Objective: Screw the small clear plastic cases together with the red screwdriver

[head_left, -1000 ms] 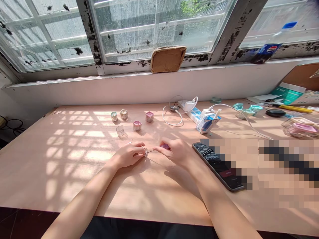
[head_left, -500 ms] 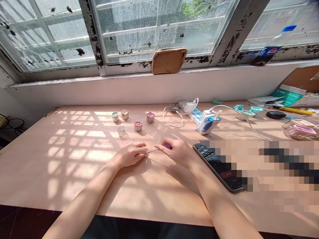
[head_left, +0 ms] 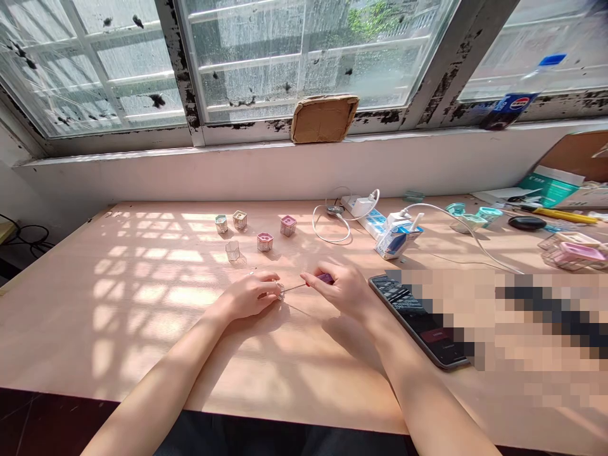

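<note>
My left hand point(head_left: 254, 294) rests on the wooden table point(head_left: 142, 342), its fingers closed on a small clear piece point(head_left: 280, 292). Across from it, my right hand point(head_left: 339, 286) grips a screwdriver by its purple handle point(head_left: 325, 278). The thin metal shaft points left and its tip meets the clear piece. Beyond my hands stand a pink-topped box point(head_left: 265, 241), another pink-topped box point(head_left: 287, 225), a cream-topped box point(head_left: 240, 220), a teal-topped box point(head_left: 221, 223) and a clear open one point(head_left: 232, 251).
A phone point(head_left: 422, 323) lies right of my right forearm. Behind are a power strip point(head_left: 373, 221), a small carton point(head_left: 396, 242) and white cables. Teal cups point(head_left: 488, 215), a black mouse point(head_left: 526, 223) and pink containers point(head_left: 577, 253) sit at the right.
My right hand has moved slightly right with the screwdriver, and more of the shaft and the purple handle shows. My left hand keeps its hold. The whole view has shifted slightly.
</note>
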The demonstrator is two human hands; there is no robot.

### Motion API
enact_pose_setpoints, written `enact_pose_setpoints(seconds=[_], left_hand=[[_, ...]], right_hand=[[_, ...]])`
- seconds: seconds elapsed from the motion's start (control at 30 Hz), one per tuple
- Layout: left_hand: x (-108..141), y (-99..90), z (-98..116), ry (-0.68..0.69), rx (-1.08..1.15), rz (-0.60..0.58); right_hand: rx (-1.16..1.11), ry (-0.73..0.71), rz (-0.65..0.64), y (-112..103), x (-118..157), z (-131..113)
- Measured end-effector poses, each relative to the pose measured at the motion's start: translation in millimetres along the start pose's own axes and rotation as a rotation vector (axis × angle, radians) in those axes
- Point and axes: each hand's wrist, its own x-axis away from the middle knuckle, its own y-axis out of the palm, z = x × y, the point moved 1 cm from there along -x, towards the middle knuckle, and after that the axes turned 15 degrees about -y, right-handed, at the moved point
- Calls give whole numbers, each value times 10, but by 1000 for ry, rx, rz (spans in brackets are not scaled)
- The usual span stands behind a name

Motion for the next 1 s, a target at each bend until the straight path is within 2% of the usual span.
enact_pose_setpoints(seconds=[0.23,0.43,0.53,0.63,0.73,0.87,1.0], left_hand=[[12,-5,1,-12,31,-2],[57,-63,-54,-298,158,34],[56,-126,-131,-300,356,152],[35,-196,-248,-302,551,312],[8,-233,-375,-342,661,415],[-19,-222,-493,-357,722,466],[-34,-202,-551,-423,694,482]], right_hand=[[-38,24,142,-53,-10,-24],[-147,133,348,-101,6,-31],[-202,173,410,-90,15,0],[-248,178,404,-23,7,9],[-329,164,324,119,-10,-8],[-415,167,221,353,-27,-31],[-552,203,256,524,-52,-46]])
